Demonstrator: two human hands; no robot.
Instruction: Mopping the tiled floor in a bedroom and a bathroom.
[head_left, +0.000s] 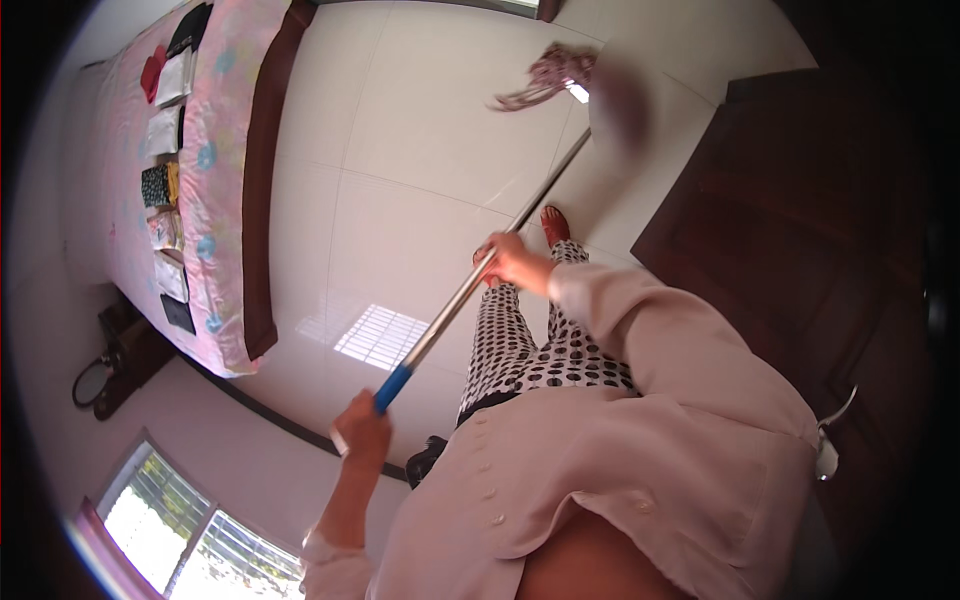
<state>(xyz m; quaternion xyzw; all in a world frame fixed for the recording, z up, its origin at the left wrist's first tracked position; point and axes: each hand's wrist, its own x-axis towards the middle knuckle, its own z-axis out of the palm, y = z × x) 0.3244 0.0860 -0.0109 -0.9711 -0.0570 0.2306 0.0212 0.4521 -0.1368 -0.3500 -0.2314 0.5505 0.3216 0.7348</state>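
A mop with a metal pole (455, 307) runs diagonally across the view. My left hand (365, 431) is closed around the upper end, by its blue grip (392, 388). Farther down the pole, my right hand (504, 259) wraps around the bare metal. Pinkish strands of the mop head (559, 69) lie spread on the pale tiled floor (420, 127) at the top. A blurred patch covers the pole's lower end, so its join with the head is hidden. Below my right hand are my feet in reddish sandals (555, 225).
A bed with a pink patterned sheet (217, 97) stands at left, bearing several folded clothes (163, 132). Its dark wooden edge (262, 187) borders the floor. Dark wooden furniture or a door (780, 187) is at right, near a metal handle (827, 454). A window (187, 532) is lower left.
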